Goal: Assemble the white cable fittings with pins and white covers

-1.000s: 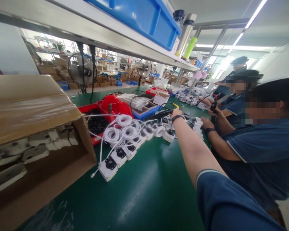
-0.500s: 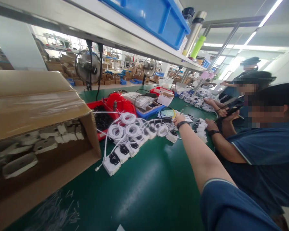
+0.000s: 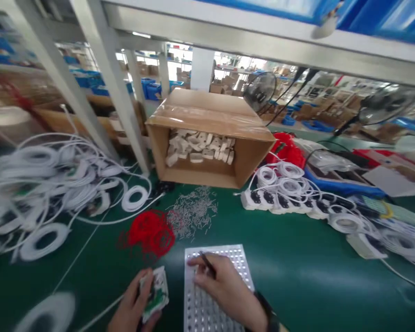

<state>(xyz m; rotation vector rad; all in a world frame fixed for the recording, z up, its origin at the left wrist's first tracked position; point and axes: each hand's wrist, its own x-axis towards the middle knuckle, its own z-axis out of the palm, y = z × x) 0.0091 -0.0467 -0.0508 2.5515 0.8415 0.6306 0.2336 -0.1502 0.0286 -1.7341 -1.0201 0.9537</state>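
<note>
My left hand (image 3: 135,302), at the bottom left of centre, is closed around a white plastic housing with a green circuit board (image 3: 158,293) in it. A white cable (image 3: 102,315) runs up to that hand from the lower left. Between the fingers of my right hand (image 3: 224,286) is a slim dark tool (image 3: 207,263); its exact kind is unclear. This hand is over a silvery tray with rows of small holes (image 3: 244,263), and it hides part of the tray. Red rings or bands (image 3: 152,233) and a scatter of small thin pins (image 3: 193,210) lie beyond.
An open cardboard box (image 3: 207,177) with white housings stands at the back. Coiled white cables (image 3: 72,184) are heaped at left. White boxes with black parts (image 3: 283,203) line the right, near a blue tray (image 3: 342,184). A shelf beam (image 3: 263,46) crosses above.
The view has swung left and down. My right arm, stretched far to the right earlier, is now back over the holed tray with the dark tool. My left hand has come into view holding the housing.
</note>
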